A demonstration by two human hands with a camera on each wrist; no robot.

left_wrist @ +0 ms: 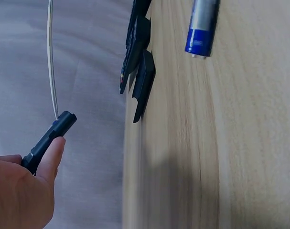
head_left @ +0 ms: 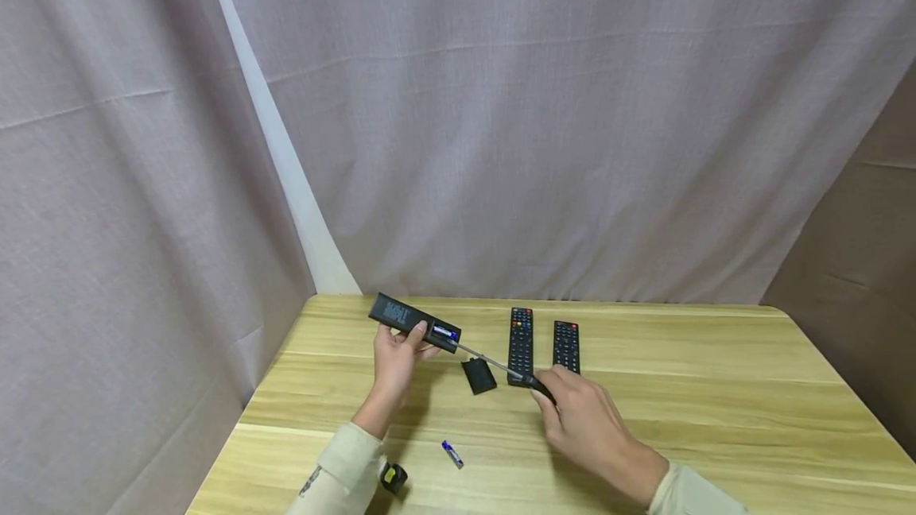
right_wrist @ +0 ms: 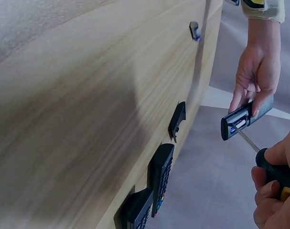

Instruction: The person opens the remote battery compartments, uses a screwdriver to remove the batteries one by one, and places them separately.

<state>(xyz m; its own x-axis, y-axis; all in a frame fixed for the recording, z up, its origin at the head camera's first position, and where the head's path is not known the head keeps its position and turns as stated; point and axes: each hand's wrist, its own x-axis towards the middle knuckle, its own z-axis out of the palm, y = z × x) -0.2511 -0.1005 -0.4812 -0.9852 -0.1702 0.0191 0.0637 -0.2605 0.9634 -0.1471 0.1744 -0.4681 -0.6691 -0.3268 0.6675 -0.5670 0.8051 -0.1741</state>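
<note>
My left hand (head_left: pixel 396 364) holds a black remote control (head_left: pixel 404 315) above the table, its back turned up and the battery compartment uncovered. One blue and silver battery (head_left: pixel 445 332) sits inside. With my right hand (head_left: pixel 587 420) I grip a screwdriver by its black handle (right_wrist: pixel 273 168), which shows some yellow in the right wrist view. The screwdriver's thin metal shaft (head_left: pixel 488 358) reaches to the compartment, and its tip is at the battery's end. A second battery (head_left: pixel 452 454) lies on the table, and the black battery cover (head_left: pixel 479 377) lies below the remote.
Two more black remotes lie face up at the back: a longer one (head_left: pixel 521 344) and a shorter one (head_left: pixel 566 346), partly behind my right hand. The wooden table (head_left: pixel 716 388) ends at grey curtains (head_left: pixel 544 141). A black wrist device (head_left: pixel 393 478) sits by the left sleeve.
</note>
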